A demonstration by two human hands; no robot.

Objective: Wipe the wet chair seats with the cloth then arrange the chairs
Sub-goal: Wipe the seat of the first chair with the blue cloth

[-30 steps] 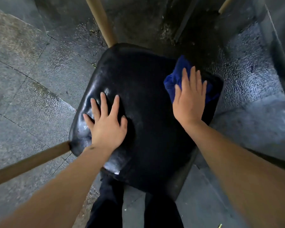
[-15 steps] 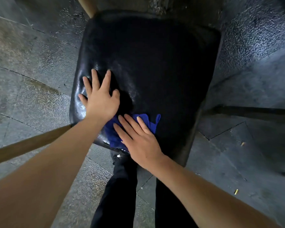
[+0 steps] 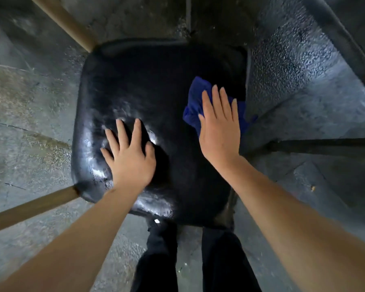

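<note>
Presently, you have the blue cloth (image 3: 198,106) pressed flat under your right hand (image 3: 219,131), fingers straight and close together, at the right edge of the black chair seat (image 3: 156,85), roughly midway along that edge. Your left hand (image 3: 129,161) lies spread and flat on the near left part of the seat, bracing it and holding nothing. Glossy wet patches show on the seat around and nearer than your left hand, so that area appears unwiped. For a sound pass, keep the palm flat over the cloth, draw overlapping strokes across the seat toward the wet patches, and lift the bracing hand so the cloth reaches beneath it. Two wooden legs (image 3: 30,209) splay left of the seat over damp stone paving (image 3: 25,127). No brand, label or legible writing is visible.
</note>
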